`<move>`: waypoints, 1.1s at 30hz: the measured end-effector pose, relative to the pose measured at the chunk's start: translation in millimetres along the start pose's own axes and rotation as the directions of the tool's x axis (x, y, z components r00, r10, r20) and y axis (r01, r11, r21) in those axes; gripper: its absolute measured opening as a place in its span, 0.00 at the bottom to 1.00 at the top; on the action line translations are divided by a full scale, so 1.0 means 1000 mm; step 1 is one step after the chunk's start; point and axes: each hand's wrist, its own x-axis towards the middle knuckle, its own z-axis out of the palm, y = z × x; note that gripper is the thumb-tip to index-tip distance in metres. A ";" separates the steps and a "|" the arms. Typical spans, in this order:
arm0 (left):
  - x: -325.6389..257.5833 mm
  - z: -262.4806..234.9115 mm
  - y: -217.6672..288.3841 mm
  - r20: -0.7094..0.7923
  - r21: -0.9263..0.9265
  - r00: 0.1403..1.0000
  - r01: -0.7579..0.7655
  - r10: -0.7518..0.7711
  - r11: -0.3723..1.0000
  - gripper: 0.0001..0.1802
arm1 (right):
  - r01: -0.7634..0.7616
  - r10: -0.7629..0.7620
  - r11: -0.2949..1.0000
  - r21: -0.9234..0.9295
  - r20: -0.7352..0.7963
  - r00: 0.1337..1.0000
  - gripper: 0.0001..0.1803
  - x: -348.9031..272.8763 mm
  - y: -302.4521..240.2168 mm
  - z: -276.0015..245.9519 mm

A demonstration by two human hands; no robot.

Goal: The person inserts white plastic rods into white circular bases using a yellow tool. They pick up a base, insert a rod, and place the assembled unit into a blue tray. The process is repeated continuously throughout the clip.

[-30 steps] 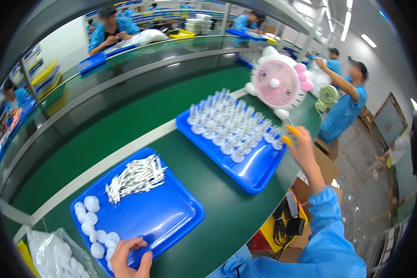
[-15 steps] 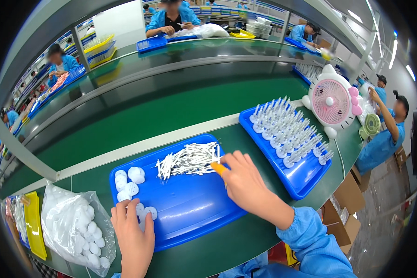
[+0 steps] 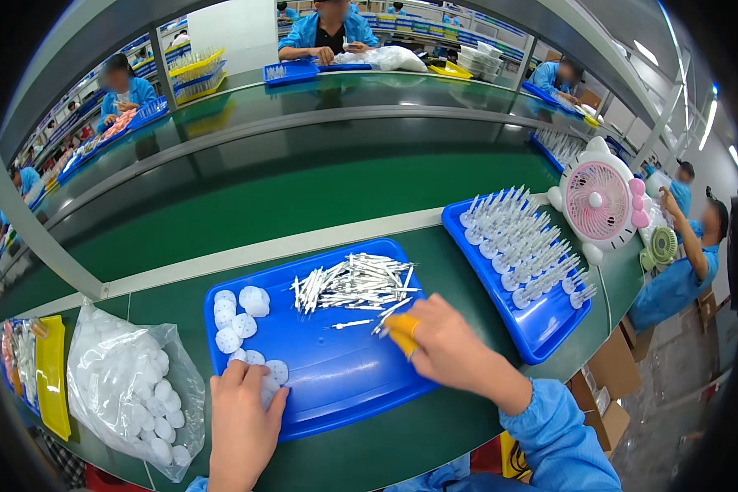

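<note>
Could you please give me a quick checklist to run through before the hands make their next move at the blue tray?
1. Right hand at the pile of white sticks: ok, fingertips touch the near sticks.
2. Stick actually pinched: cannot tell, fingers hide it.
3. Left hand on the white discs: ok, it rests on the nearest ones.
4. Near blue tray flat on the table: ok.
5. Far tray of upright pieces undisturbed: ok, rows stand.
6. Bag of discs beside the left hand: ok.

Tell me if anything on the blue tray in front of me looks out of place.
Nothing stands out. The white sticks lie in a loose pile on the blue tray, with one stray stick lying just apart from it. The white discs sit grouped at the left.
</note>
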 end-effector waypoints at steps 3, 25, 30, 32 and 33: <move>-0.001 -0.006 0.002 -0.070 -0.049 0.997 -0.016 0.013 0.999 0.16 | 0.024 -0.053 0.985 0.168 0.170 0.984 0.23 -0.010 -0.012 0.007; 0.004 0.017 0.015 0.286 -0.814 0.958 0.262 -0.035 0.518 0.11 | -0.190 0.119 0.833 0.520 0.168 0.979 0.21 -0.002 -0.067 0.017; 0.000 0.024 0.013 0.184 -0.760 0.983 0.159 -0.026 0.630 0.10 | -0.069 0.031 0.893 0.444 0.093 0.995 0.23 -0.005 -0.066 0.030; 0.000 0.027 0.013 0.171 -0.756 0.984 0.157 -0.039 0.635 0.10 | -0.057 0.024 0.893 0.446 0.080 0.996 0.24 -0.007 -0.065 0.033; 0.000 0.027 0.013 0.153 -0.750 0.988 0.137 -0.031 0.647 0.10 | -0.058 0.011 0.891 0.450 0.105 0.994 0.24 -0.008 -0.063 0.034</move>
